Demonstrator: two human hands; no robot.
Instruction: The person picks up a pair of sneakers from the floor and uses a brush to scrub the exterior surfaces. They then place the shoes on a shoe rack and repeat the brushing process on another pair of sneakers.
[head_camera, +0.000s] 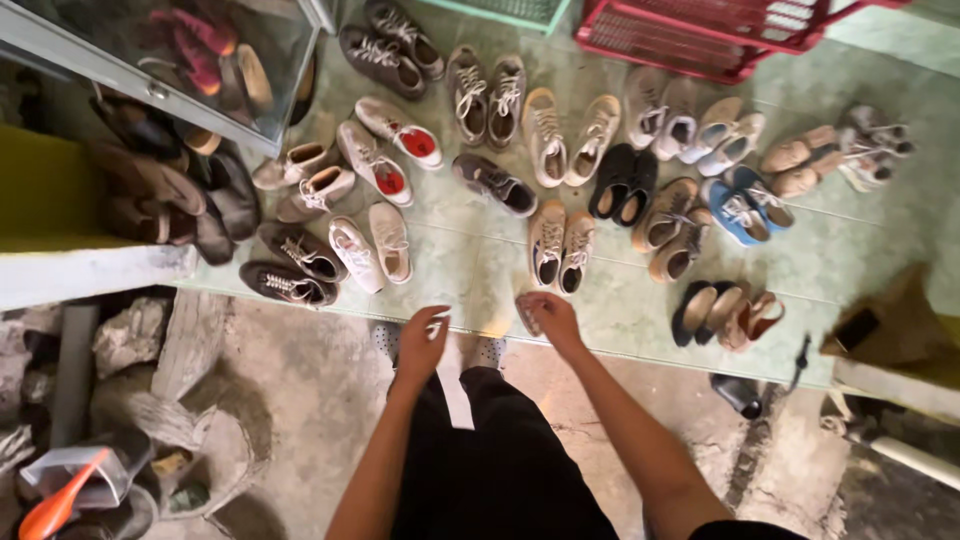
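I look down on many pairs of shoes set out on a pale green tiled floor (470, 265). My left hand (422, 342) hovers above the tile's front edge with fingers loosely apart and nothing in it. My right hand (547, 316) is curled, just below a beige lace-up pair (560, 248); whether it holds anything I cannot tell. A white pair (372, 248) lies to the upper left of my left hand. My feet in patterned slippers (487, 350) stand on the lower concrete.
A glass-fronted cabinet (170, 60) with shoes stands at upper left, dark shoes (180, 190) piled under it. A red plastic crate (700, 30) sits at the top. Rubble and an orange tool (55, 505) lie lower left. A brown bag (890, 325) rests right.
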